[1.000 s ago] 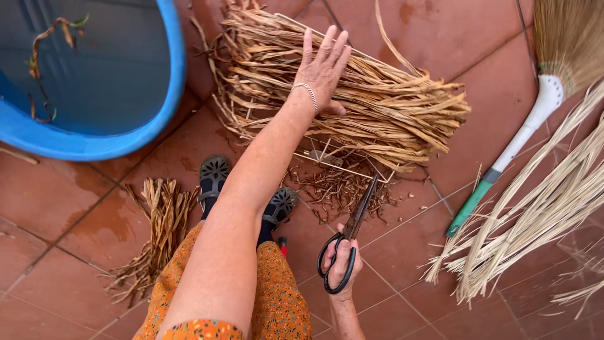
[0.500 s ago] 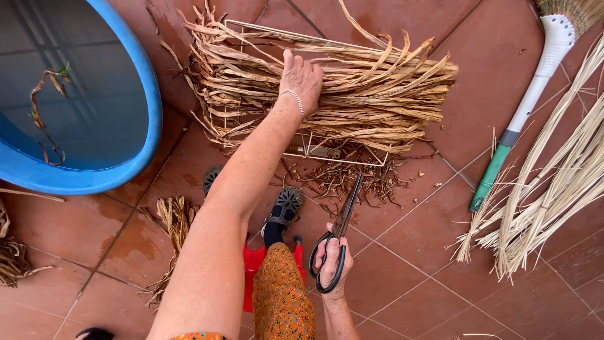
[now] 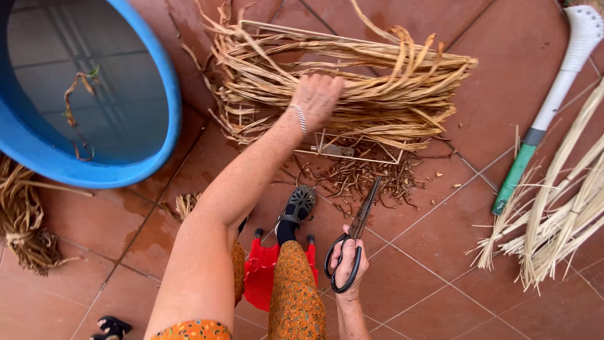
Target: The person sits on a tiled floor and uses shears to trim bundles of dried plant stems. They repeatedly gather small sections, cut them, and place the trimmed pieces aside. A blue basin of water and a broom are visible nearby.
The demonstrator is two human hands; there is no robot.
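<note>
My left hand (image 3: 316,99), a bracelet on its wrist, is closed into a pile of dried tan plant strips (image 3: 352,82) lying on a thin wire rack (image 3: 327,150) on the red tiled floor. My right hand (image 3: 346,264) grips black-handled scissors (image 3: 353,242), blades pointing up toward the pile. Short dark trimmings (image 3: 371,176) are scattered just in front of the rack, between the pile and the scissors.
A blue tub of water (image 3: 75,94) with a few stems sits at upper left. A broom with a white and green handle (image 3: 547,107) lies at right beside pale straw stalks (image 3: 553,214). A brown fibre bundle (image 3: 25,220) lies at left. A red stool (image 3: 264,274) is under my legs.
My left hand went from spread open above the pile to curled down into the strips. The view shifted closer; the scissors hand stayed low with little movement.
</note>
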